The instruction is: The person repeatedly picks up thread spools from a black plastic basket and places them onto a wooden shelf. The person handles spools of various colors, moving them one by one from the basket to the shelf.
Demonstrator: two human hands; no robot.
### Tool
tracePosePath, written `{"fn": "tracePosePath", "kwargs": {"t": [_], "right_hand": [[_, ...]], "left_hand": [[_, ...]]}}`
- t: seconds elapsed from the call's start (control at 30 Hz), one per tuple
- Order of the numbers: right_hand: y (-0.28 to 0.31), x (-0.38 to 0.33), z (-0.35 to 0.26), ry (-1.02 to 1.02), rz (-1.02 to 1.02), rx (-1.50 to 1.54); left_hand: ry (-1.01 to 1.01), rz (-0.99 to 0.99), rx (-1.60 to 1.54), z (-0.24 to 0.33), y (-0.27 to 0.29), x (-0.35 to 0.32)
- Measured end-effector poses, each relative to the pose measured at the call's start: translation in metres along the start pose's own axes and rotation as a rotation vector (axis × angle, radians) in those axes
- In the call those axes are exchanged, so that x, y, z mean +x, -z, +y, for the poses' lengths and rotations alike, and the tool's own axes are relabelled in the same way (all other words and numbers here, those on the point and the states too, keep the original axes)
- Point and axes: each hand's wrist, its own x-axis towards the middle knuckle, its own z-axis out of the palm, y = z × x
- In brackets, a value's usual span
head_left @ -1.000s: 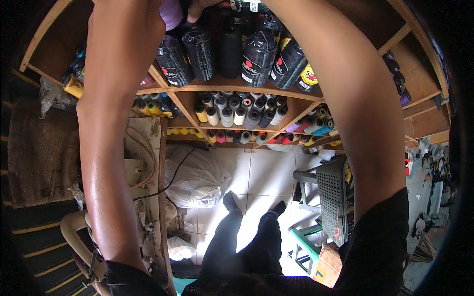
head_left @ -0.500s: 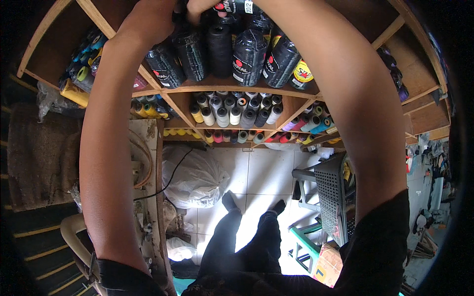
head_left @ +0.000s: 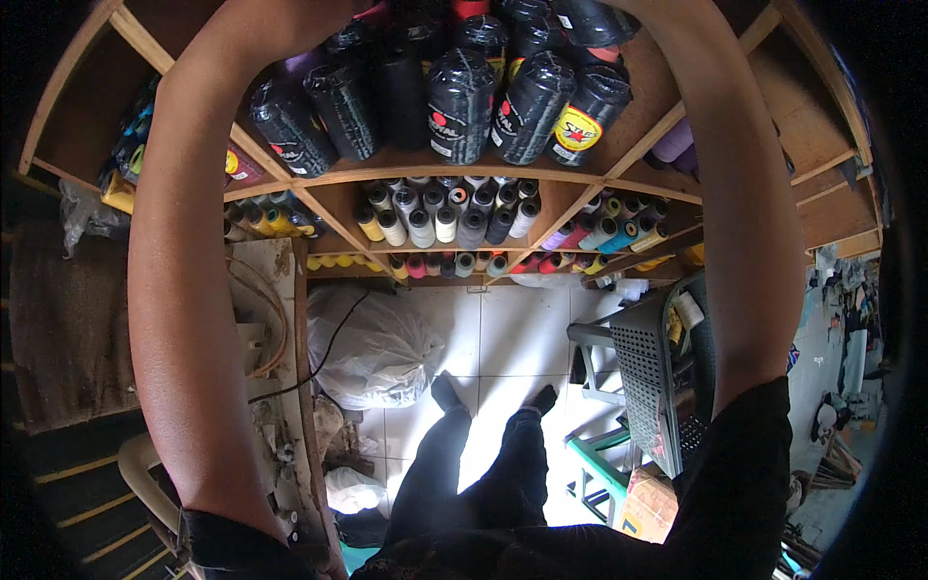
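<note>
Both my arms are raised to a wooden shelf of thread cones. At the top right, my right hand (head_left: 605, 54) is mostly hidden behind a black plastic-wrapped thread cone (head_left: 592, 21); its fingertips show under the cone, closed on it. My left hand (head_left: 333, 10) is cut off by the upper edge, near the rear cones, and its fingers are out of sight. Between my arms, black wrapped thread cones (head_left: 460, 106) stand upright in the upper compartment. One cone with a yellow label (head_left: 578, 130) stands at the right end of the front row.
Lower compartments hold smaller thread spools (head_left: 447, 224) in many colours. Below are a stuffed clear plastic bag (head_left: 372, 353), a dark perforated plastic chair (head_left: 646, 372), a green stool (head_left: 601, 469) and a cardboard box (head_left: 650, 505). A worn bench (head_left: 275, 338) stands at the left.
The held black cone has gone from the top middle to the top right. My arms have spread wider apart, and more of the rear cones shows. The view has shifted slightly.
</note>
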Motion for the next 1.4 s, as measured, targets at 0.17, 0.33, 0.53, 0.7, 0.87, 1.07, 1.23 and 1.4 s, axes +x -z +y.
{"fn": "tracePosePath", "kwargs": {"t": [0.17,0.33,0.53,0.7,0.87,1.07,1.23,1.4], "right_hand": [[-0.015,-0.042,-0.014,0.034,0.167,0.025],[-0.008,-0.093,-0.009,0.214,0.313,0.071],[0.005,-0.160,0.018,0.223,0.298,0.078],[0.034,-0.201,0.036,0.081,0.260,-0.024],[0.045,-0.239,0.046,-0.083,0.284,-0.106],[0.051,-0.267,0.059,-0.176,0.258,-0.084],[0.046,-0.287,0.071,-0.342,0.261,-0.029],[0.039,-0.290,0.078,-0.369,0.265,0.042]], "left_hand": [[0.125,-0.138,0.017,0.039,0.011,0.000],[0.281,-0.392,0.221,0.044,0.023,0.016],[0.230,-0.509,0.164,0.026,-0.020,0.035],[0.266,-0.660,0.185,0.024,-0.018,0.048],[0.075,-0.486,0.164,-0.024,-0.048,0.042],[0.066,-0.395,0.310,-0.024,-0.045,0.035],[0.215,-0.362,0.117,0.023,-0.012,0.024],[0.130,-0.098,0.064,0.010,-0.014,-0.011]]}}
